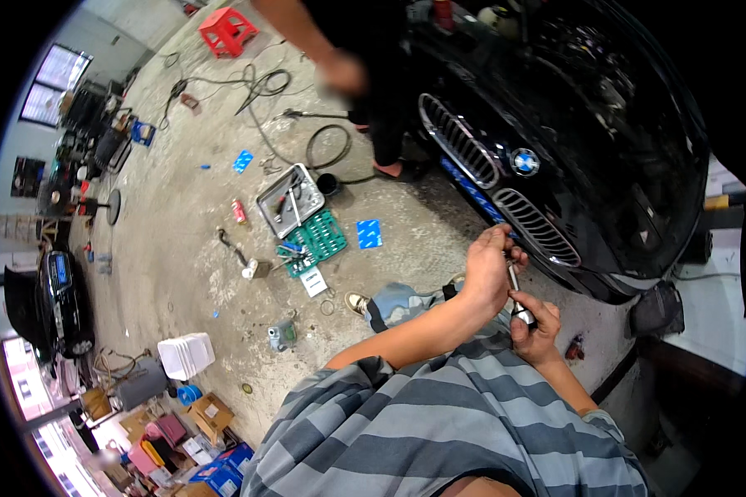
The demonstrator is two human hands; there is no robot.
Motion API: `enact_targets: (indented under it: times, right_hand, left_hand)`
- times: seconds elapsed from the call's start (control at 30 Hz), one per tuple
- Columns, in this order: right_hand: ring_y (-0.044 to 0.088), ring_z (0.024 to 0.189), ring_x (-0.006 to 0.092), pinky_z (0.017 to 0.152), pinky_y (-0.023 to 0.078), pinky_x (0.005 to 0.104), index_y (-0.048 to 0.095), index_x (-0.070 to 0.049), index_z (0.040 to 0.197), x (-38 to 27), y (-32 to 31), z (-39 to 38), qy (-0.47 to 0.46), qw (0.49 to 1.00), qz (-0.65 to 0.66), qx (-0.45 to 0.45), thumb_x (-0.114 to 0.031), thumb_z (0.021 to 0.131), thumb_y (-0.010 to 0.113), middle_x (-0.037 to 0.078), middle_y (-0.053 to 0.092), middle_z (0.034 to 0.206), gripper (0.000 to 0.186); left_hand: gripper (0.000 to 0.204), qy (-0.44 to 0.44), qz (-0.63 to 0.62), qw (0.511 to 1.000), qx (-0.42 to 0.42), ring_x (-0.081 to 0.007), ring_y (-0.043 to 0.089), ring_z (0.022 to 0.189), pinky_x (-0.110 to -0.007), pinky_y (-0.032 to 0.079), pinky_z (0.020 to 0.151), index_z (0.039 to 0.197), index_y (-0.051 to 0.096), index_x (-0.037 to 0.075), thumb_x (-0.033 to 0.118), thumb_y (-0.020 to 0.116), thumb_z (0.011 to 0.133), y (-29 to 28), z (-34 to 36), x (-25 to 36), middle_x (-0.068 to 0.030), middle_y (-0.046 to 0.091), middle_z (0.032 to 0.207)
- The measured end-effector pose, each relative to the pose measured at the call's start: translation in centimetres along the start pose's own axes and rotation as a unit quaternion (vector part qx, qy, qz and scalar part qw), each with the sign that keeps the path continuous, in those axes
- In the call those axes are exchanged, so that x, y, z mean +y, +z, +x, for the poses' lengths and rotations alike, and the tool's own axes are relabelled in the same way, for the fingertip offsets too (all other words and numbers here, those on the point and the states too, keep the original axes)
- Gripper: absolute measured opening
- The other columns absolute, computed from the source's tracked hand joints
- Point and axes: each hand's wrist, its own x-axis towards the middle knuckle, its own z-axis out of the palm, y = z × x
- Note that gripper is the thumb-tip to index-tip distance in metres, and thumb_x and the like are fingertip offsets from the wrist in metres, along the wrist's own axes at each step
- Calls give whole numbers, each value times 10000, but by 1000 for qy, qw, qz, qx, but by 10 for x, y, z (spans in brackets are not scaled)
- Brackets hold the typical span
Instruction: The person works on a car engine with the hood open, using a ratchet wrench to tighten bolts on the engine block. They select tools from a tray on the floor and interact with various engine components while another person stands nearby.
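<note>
Left hand [491, 267] is curled around the upper end of a chrome tool [515, 286], right hand [539, 330] has the lower end gripped in its fingers. So the tool sits between both hands, over by the nose of a black car [593, 178]. Off to the left on the floor there's a metal tray [308, 192] with tools in it, a green socket case [327, 234] right beside it, and a co-worker's hand [344, 74] farther up, blurred.
</note>
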Motion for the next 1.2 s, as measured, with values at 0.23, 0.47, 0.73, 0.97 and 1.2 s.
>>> enact_targets:
  times: [0.23, 0.47, 0.73, 0.97, 1.2]
  right_hand:
    - [596, 538, 172, 504, 439, 287, 669, 29, 969, 48, -80, -20, -33, 942, -71, 325, -374, 958, 426, 118, 666, 741, 471]
    - [467, 481, 117, 450, 351, 269, 585, 34, 1021, 71, -111, 3, 47, 883, 131, 448, -306, 985, 448, 64, 547, 642, 368]
    - [538, 497, 222, 458, 443, 341, 629, -75, 921, 117, -166, 76, 72, 922, -247, 289, -178, 770, 657, 41, 497, 620, 185]
    - [623, 598, 223, 513, 499, 342, 635, -113, 968, 172, -169, 171, 189, 900, -237, 313, -211, 779, 675, 55, 583, 729, 217]
    - [664, 688, 268, 597, 530, 345, 573, -56, 1173, 219, -184, 242, 360, 851, -235, 301, -372, 862, 648, 97, 671, 829, 450]
  left_hand:
    - [172, -144, 21, 963, -228, -68, 311, 602, -212, 300, 543, 1029, 487, 95, 257, 426, 1038, 99, 29, -89, 41, 357, 753]
    - [206, -84, 150, 963, -209, -113, 358, 676, -267, 390, 664, 999, 486, 62, 256, 429, 1041, 163, 70, -145, 10, 367, 753]
    - [235, -231, 389, 871, -190, -148, 514, 683, -310, 504, 679, 1038, 519, 15, 239, 451, 1032, 227, 173, -128, -17, 476, 752]
    - [178, -334, 308, 876, -160, -186, 479, 754, -379, 459, 883, 1002, 473, 74, 239, 420, 1043, 271, 272, -98, -16, 429, 766]
    - [129, -431, 386, 812, -78, -149, 387, 658, -305, 407, 703, 1064, 472, 85, 183, 391, 1045, 305, 383, -89, -34, 432, 802]
